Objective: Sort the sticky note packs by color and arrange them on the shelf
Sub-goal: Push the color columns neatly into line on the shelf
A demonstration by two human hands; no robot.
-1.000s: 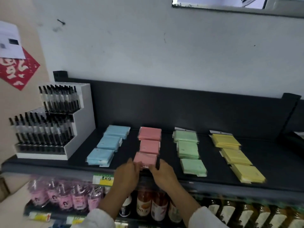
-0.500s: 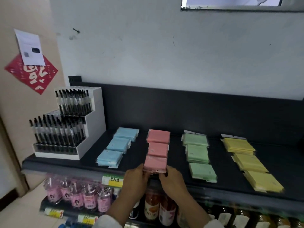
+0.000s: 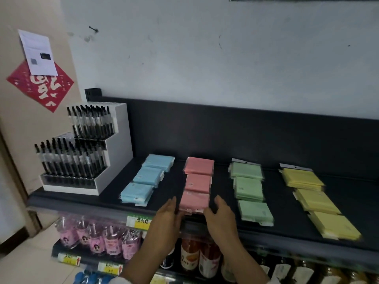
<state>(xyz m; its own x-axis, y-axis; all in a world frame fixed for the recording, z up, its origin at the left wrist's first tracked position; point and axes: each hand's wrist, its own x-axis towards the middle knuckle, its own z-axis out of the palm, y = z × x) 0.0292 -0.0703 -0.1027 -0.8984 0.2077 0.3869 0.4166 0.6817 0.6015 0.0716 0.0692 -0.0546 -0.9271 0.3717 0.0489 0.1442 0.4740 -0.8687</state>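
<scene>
Head view looks down on a dark shelf point(image 3: 176, 181) across the middle of the frame. The sticky note packs lie on it in four columns running front to back: blue packs point(image 3: 147, 177) centre left, pink packs point(image 3: 198, 177) in the centre, green packs point(image 3: 249, 187) to their right, and yellow packs point(image 3: 313, 199) at far right.

Both hands rise from the lower edge and flank the front pink pack point(image 3: 194, 200) — the left hand point(image 3: 167, 220) by its left edge, the right hand point(image 3: 222, 219) by its right edge. The fingers are straight and grip nothing. Blur hides whether the fingertips touch the wrapper.

Left of the blue column stands a white stepped pen display point(image 3: 117, 152) filled with black pens. On the wall at upper left a white printed sheet point(image 3: 38, 53) overlaps a red paper diamond point(image 3: 41, 91).

Under the shelf lip a yellow price tag point(image 3: 140, 222) sits just left of the left wrist, with pink-labelled bottles point(image 3: 98, 240) at lower left. The forearms point(image 3: 143, 257) cover part of the orange-labelled bottles point(image 3: 196, 261) at lower centre. Further bottles at lower right are cut off by the bottom edge and too dim to read.
</scene>
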